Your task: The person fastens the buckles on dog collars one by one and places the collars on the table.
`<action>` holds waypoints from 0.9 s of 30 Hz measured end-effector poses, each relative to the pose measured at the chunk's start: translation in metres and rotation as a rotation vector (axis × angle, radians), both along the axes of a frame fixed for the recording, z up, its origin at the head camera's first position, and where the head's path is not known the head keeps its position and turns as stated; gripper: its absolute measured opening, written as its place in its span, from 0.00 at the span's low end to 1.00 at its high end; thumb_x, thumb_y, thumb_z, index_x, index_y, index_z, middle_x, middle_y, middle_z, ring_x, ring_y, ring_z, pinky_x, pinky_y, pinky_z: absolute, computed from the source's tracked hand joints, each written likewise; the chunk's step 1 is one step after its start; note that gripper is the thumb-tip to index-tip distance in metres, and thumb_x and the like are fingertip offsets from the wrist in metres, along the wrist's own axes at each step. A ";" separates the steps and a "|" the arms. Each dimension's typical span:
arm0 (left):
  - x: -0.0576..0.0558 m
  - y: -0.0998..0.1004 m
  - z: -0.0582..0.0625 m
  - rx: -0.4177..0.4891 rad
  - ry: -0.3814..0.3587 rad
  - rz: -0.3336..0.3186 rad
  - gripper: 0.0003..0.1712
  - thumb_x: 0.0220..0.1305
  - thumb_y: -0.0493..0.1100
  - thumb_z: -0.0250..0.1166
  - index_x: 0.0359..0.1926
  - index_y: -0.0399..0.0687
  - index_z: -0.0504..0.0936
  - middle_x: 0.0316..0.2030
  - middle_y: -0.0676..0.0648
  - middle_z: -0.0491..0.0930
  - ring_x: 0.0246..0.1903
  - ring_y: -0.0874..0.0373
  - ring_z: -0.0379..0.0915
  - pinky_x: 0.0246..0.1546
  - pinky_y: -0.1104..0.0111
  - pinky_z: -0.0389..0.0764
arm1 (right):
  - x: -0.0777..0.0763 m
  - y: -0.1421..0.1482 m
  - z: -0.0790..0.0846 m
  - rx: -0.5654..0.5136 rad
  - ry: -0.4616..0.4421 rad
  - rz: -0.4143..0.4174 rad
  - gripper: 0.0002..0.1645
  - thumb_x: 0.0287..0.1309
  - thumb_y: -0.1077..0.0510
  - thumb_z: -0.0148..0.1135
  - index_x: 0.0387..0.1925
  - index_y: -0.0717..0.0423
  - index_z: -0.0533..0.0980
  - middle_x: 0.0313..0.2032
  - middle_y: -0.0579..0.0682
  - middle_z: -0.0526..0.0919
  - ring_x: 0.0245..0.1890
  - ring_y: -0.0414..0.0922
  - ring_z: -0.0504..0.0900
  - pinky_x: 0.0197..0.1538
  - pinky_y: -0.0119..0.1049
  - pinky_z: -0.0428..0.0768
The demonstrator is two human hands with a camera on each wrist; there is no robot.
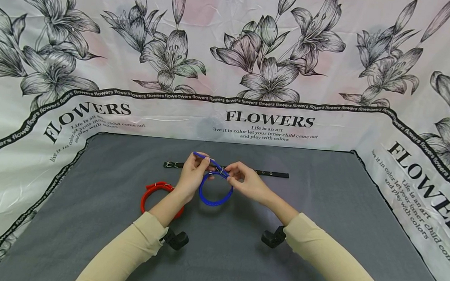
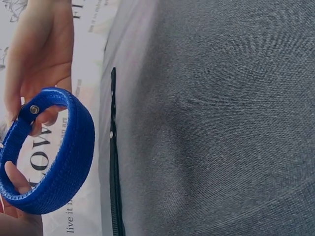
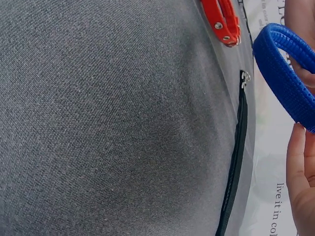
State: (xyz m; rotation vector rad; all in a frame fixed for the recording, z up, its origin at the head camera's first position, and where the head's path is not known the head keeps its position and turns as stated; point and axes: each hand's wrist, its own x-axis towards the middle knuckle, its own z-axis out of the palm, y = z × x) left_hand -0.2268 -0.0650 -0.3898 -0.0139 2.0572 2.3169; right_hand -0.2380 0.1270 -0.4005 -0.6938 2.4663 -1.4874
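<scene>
A blue collar (image 1: 214, 195), bent into a ring with its strap through the buckle, is held up above the grey cloth. My left hand (image 1: 194, 173) pinches it near the strap's free end. On the other side my right hand (image 1: 248, 182) pinches the collar beside the buckle (image 1: 220, 170). In the left wrist view, the blue collar (image 2: 74, 152) shows a metal rivet on its inner face, and the right hand (image 2: 42, 59) is at the top. The right wrist view shows the blue collar (image 3: 285, 73) cut off by the frame edge, with right-hand fingers (image 3: 298, 157) below.
A red collar (image 1: 144, 198), buckled into a ring, lies on the grey cloth (image 1: 217, 260), partly behind the left forearm. Behind the hands a black collar (image 1: 273, 174) lies stretched out flat, buckle to the left. A flower-printed curtain (image 1: 195, 117) borders the cloth.
</scene>
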 end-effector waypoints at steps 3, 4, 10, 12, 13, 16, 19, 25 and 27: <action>0.000 0.001 -0.001 0.005 -0.007 0.001 0.12 0.70 0.42 0.49 0.50 0.41 0.66 0.42 0.43 0.74 0.35 0.58 0.76 0.43 0.53 0.78 | 0.000 0.001 0.000 -0.008 -0.002 0.005 0.14 0.61 0.60 0.55 0.49 0.53 0.71 0.38 0.51 0.76 0.33 0.45 0.76 0.35 0.36 0.77; 0.000 0.001 -0.002 0.005 -0.006 0.001 0.12 0.70 0.42 0.49 0.50 0.41 0.66 0.41 0.43 0.74 0.35 0.58 0.76 0.43 0.52 0.78 | 0.000 0.001 0.000 -0.007 -0.006 0.003 0.14 0.62 0.59 0.55 0.49 0.53 0.71 0.38 0.51 0.77 0.33 0.45 0.76 0.35 0.37 0.77; 0.000 0.002 -0.004 0.002 0.002 -0.011 0.12 0.70 0.42 0.50 0.50 0.41 0.66 0.42 0.42 0.75 0.37 0.54 0.76 0.37 0.61 0.81 | -0.001 -0.002 0.004 0.023 0.015 -0.038 0.14 0.63 0.55 0.54 0.50 0.50 0.71 0.41 0.48 0.78 0.37 0.46 0.78 0.38 0.39 0.76; 0.001 0.003 -0.005 -0.005 0.008 -0.025 0.13 0.70 0.42 0.50 0.51 0.40 0.66 0.43 0.42 0.75 0.38 0.53 0.75 0.34 0.65 0.81 | -0.001 -0.005 0.006 0.030 0.037 -0.057 0.15 0.63 0.54 0.55 0.50 0.50 0.71 0.43 0.47 0.77 0.40 0.46 0.78 0.40 0.38 0.77; 0.001 0.003 -0.005 -0.006 0.010 -0.033 0.13 0.70 0.42 0.50 0.51 0.39 0.66 0.43 0.42 0.75 0.37 0.54 0.75 0.33 0.66 0.81 | -0.002 -0.006 0.006 0.030 0.047 -0.064 0.15 0.63 0.53 0.55 0.50 0.50 0.71 0.44 0.47 0.77 0.41 0.45 0.78 0.40 0.38 0.77; 0.002 0.004 -0.006 -0.019 0.018 -0.061 0.14 0.70 0.42 0.49 0.51 0.38 0.65 0.43 0.42 0.75 0.36 0.57 0.75 0.33 0.67 0.81 | -0.003 -0.009 0.008 0.020 0.064 -0.067 0.16 0.62 0.54 0.56 0.51 0.53 0.71 0.45 0.48 0.77 0.41 0.44 0.78 0.39 0.36 0.78; 0.001 0.004 -0.007 -0.030 0.025 -0.077 0.15 0.70 0.42 0.50 0.52 0.37 0.65 0.42 0.42 0.75 0.35 0.58 0.74 0.34 0.66 0.80 | -0.004 -0.012 0.009 0.011 0.069 -0.060 0.15 0.62 0.55 0.56 0.49 0.54 0.71 0.41 0.50 0.78 0.37 0.44 0.79 0.35 0.35 0.78; 0.002 0.004 -0.007 -0.037 0.035 -0.074 0.16 0.70 0.42 0.50 0.52 0.36 0.65 0.43 0.43 0.75 0.35 0.58 0.74 0.34 0.66 0.80 | -0.004 -0.011 0.009 0.044 0.036 -0.030 0.13 0.61 0.56 0.56 0.48 0.54 0.73 0.37 0.51 0.79 0.34 0.44 0.78 0.35 0.35 0.77; 0.002 0.004 -0.007 -0.040 0.041 -0.075 0.15 0.70 0.41 0.50 0.52 0.37 0.65 0.43 0.43 0.75 0.36 0.58 0.74 0.35 0.66 0.80 | -0.004 -0.010 0.009 0.067 0.010 -0.020 0.13 0.61 0.56 0.56 0.48 0.53 0.74 0.38 0.49 0.79 0.35 0.43 0.78 0.37 0.35 0.77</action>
